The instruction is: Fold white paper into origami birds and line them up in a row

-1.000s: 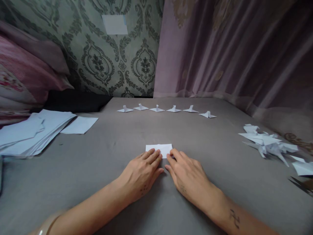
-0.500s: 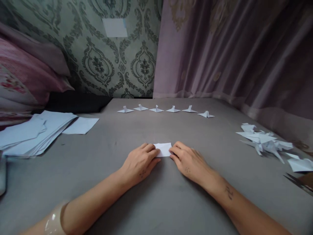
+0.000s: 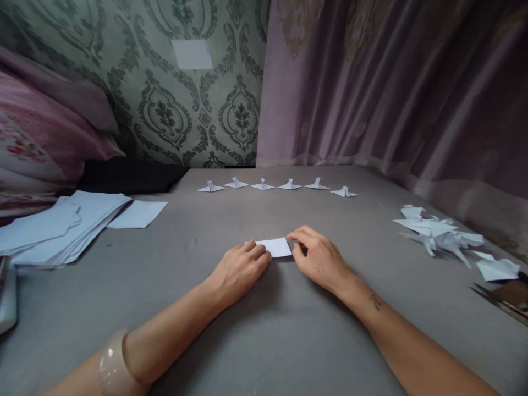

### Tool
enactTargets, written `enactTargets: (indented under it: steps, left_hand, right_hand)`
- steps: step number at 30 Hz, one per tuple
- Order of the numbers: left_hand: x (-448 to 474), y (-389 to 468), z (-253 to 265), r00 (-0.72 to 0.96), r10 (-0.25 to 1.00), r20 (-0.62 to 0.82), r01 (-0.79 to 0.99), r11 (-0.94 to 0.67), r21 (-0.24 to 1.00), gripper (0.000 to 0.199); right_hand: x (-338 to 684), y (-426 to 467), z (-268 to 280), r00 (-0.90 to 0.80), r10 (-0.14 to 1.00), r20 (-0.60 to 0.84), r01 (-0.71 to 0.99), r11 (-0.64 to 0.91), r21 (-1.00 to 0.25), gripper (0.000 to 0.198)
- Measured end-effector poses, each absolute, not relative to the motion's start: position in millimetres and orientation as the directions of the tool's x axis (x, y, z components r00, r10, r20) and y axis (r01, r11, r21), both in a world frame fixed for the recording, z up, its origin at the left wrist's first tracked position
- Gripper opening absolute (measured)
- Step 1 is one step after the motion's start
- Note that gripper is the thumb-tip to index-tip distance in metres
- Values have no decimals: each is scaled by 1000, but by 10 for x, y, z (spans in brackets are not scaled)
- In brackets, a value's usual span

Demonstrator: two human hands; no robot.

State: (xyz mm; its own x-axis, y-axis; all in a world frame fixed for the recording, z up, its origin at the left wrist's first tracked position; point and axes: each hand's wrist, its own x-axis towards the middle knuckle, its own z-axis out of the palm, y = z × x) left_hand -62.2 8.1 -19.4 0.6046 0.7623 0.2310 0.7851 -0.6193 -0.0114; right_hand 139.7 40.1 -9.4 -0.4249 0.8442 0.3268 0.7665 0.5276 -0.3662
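Together, your left hand (image 3: 241, 268) and right hand (image 3: 317, 262) flank a white paper (image 3: 278, 247), the left gripping its left end, the right's finger and thumb curled at the other, hold unclear. Best to square its corners before pressing any crease. Its long axis appears to run left to right on the grey table (image 3: 309, 335) before you, uncovered end pointing rightward.

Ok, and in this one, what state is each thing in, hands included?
White paper: small rectangle, left end held
Left hand: fingers closed over that end
Right hand: curled at the other end, contact unclear
Six paper figures: folded, standing in a row
Paper stack: flat, unevenly layered
Single sheet: flat beside the stack
Folded-paper heap: loosely piled
Curtain: hanging in folds
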Motion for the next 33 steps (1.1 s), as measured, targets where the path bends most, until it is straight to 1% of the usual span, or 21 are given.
enactTargets:
  steps: [2, 4, 5, 7, 8, 9, 10, 11, 12, 13, 16, 18, 20, 21, 23, 25, 27, 29, 33]
  left_hand:
    - [-631, 83, -191, 586, 762, 276, 790, -612, 15, 26]
    - [-640, 83, -177, 532, 768, 357, 793, -600, 108, 27]
    - [-639, 79, -161, 481, 778, 403, 787, -586, 192, 26]
    - [-620, 58, -109, 327, 833, 445, 741, -519, 426, 23]
    - [-601, 42, -75, 242, 875, 418, 688, -459, 563, 22]
    - [-576, 23, -37, 168, 919, 358, 610, -382, 694, 22]
    - [-548, 2, -1, 128, 956, 265, 508, -293, 810, 22]
    - [-517, -20, 32, 117, 979, 168, 389, -200, 899, 23]
    - [-487, -40, 56, 133, 989, 71, 273, -105, 956, 23]
    - [-459, -58, 70, 166, 986, -13, 172, -16, 985, 25]
    - [-397, -90, 53, 247, 950, -191, -40, 207, 978, 30]
    - [-383, -89, 15, 230, 940, -251, -161, 291, 943, 30]
    - [-387, -73, -16, 172, 947, -272, -287, 312, 906, 29]
    - [-393, -62, -27, 139, 951, -275, -340, 306, 889, 29]
    - [-410, -40, -41, 85, 956, -279, -417, 289, 862, 27]
    - [-427, -22, -53, 61, 957, -283, -466, 278, 840, 27]
    - [-440, -12, -65, 70, 957, -283, -493, 280, 824, 28]
    - [-446, -13, -69, 105, 954, -281, -507, 294, 810, 27]
    - [-437, -34, -47, 200, 942, -271, -515, 336, 788, 26]
  right_hand:
    - [1379, 417, -101, -453, 811, 369, 676, 583, -451, 37]
    - [1350, 417, -93, -470, 772, 429, 574, 636, -516, 34]
    - [1335, 415, -79, -453, 767, 454, 527, 641, -558, 29]
    - [1313, 407, -32, -393, 798, 456, 426, 598, -679, 14]
    - [1307, 401, -2, -362, 828, 429, 371, 550, -748, 12]
    - [1304, 392, 31, -335, 860, 386, 314, 488, -814, 13]
    - [1303, 382, 63, -318, 889, 331, 261, 417, -871, 16]
    - [1301, 370, 92, -313, 910, 271, 214, 346, -913, 19]
    - [1299, 356, 115, -323, 922, 213, 181, 281, -942, 21]
    - [1296, 343, 131, -340, 926, 165, 156, 229, -961, 23]
    - [1285, 314, 145, -380, 922, 67, 77, 104, -992, 31]
    - [1279, 307, 139, -364, 931, 20, 0, 21, -1000, 42]
    - [1269, 301, 128, -346, 938, -20, -18, -28, -999, 49]
    - [1259, 294, 120, -345, 938, -33, 10, -32, -999, 49]
    - [1228, 268, 93, -349, 936, -52, 96, -19, -995, 41]
    - [1187, 230, 51, -364, 930, -59, 154, -3, -988, 32]
    - [1150, 193, 4, -369, 928, -45, 169, 19, -985, 27]
    - [1131, 165, -35, -376, 926, -38, 178, 31, -984, 24]
    - [1127, 137, -59, -409, 910, -72, 222, 23, -975, 22]
